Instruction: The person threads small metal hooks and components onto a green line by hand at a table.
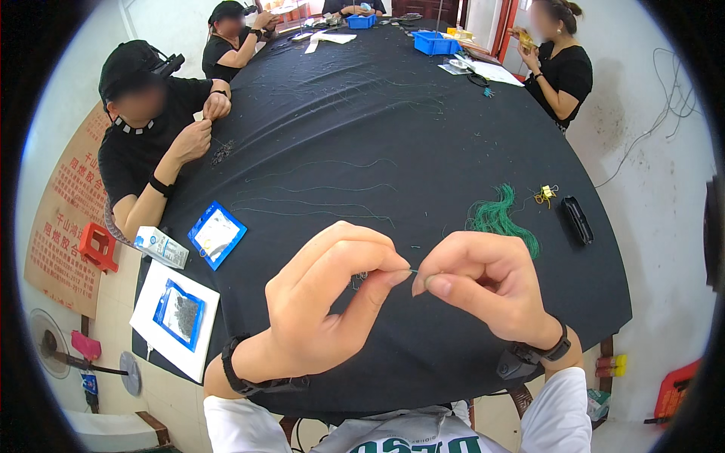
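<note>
My left hand point(336, 298) and my right hand point(495, 287) are raised over the near part of the black-covered table, fingertips close together. Between them runs a short bit of thin green thread point(413, 271), pinched by thumb and forefinger on each side. Small shiny bits point(360, 280) show in the gap of my left hand; I cannot make out whether they are held or lie on the cloth. Beyond my right hand lies a loose bundle of green threads point(498, 215). Several single green threads point(317, 200) stretch across the cloth beyond my left hand.
At left are a blue-edged packet point(217, 235), a small carton point(161, 248) and a white board point(143, 321) bearing a blue packet of dark bits point(180, 315). A yellow binder clip point(545, 195) and black case point(577, 220) lie at right. Co-workers sit around the table point(453, 151).
</note>
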Available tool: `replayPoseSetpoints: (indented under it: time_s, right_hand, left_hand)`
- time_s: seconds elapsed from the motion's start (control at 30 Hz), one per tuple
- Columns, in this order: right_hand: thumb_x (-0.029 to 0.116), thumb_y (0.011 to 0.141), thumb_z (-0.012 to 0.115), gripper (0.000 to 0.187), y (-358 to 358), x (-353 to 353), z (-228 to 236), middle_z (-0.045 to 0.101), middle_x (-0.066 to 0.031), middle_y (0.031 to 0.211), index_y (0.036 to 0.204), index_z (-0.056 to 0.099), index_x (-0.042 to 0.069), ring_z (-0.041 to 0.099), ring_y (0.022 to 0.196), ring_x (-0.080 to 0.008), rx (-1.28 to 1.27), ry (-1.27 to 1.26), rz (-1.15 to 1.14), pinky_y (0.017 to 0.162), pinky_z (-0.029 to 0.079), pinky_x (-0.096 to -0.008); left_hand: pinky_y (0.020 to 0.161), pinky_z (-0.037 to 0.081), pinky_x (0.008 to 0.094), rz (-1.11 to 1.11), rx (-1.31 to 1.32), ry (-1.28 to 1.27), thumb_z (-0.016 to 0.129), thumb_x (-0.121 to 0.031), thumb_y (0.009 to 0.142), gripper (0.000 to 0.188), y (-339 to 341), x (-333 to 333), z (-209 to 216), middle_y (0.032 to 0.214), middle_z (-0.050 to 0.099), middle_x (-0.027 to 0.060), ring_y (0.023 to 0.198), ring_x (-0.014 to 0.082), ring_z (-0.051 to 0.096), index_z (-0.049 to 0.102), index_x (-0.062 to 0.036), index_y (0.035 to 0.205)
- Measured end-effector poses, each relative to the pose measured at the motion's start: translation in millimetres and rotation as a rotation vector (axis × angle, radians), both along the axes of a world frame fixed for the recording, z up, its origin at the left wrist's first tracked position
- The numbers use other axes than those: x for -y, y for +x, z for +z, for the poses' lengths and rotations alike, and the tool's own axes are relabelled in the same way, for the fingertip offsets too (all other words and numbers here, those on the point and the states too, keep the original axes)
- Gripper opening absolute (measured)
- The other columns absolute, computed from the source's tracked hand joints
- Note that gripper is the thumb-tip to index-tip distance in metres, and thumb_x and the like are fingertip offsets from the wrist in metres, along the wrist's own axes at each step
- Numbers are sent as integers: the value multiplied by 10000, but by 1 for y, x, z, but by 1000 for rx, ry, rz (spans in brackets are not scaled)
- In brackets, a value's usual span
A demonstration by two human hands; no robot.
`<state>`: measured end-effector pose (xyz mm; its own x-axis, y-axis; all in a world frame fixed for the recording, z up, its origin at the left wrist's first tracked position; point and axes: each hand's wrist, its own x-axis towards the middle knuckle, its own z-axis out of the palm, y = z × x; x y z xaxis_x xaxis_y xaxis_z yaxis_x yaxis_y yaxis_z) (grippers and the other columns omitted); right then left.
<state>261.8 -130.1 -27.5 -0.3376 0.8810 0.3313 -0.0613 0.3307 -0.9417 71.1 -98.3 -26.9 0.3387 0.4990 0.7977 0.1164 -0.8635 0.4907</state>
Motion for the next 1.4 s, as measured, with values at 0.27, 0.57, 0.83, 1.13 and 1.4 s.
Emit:
replayPoseSetpoints:
  time_s: [0.27, 0.57, 0.83, 1.13, 1.4]
  right_hand:
    - [25, 883, 565, 92, 1, -3, -2, 519, 71, 580, 937, 634, -3, 333, 500, 32, 27, 47, -71, 460, 228, -166]
    - [-75, 774, 594, 200, -7, 7, 3, 518, 1, 504, 936, 654, 27, 421, 392, -14, 261, 437, -296, 382, 283, -182]
    - [-72, 771, 601, 191, -8, 8, 4, 517, 5, 495, 930, 652, 19, 423, 378, -23, 262, 464, -308, 376, 285, -188]
    - [-24, 823, 592, 123, 2, 3, 9, 535, 24, 525, 927, 642, 18, 407, 413, 8, 289, 359, -232, 397, 272, -179]
    - [54, 837, 614, 75, 16, -16, 17, 638, -31, 673, 857, 659, -2, 563, 558, -28, 356, -97, -148, 464, 399, -165]
  left_hand:
    - [601, 480, 244, -189, 120, -288, 632, 108, 753, 139, 2, 0, -6, 792, 619, 118, 676, 172, 601, 597, 27, 861]
    - [562, 466, 241, -31, 87, -50, 655, 122, 713, 169, 3, 4, -4, 782, 617, 129, 652, 183, 591, 597, 31, 843]
    - [549, 464, 260, -22, 63, 81, 664, 119, 707, 190, 2, 1, -5, 790, 613, 139, 641, 203, 584, 591, 41, 865]
    - [543, 462, 277, 20, 28, 183, 658, 135, 691, 199, 3, -2, -1, 791, 602, 139, 628, 223, 575, 589, 50, 857]
    - [645, 464, 244, 58, -15, -19, 601, 87, 788, 106, -3, -26, -5, 800, 595, 106, 714, 154, 583, 576, 31, 874]
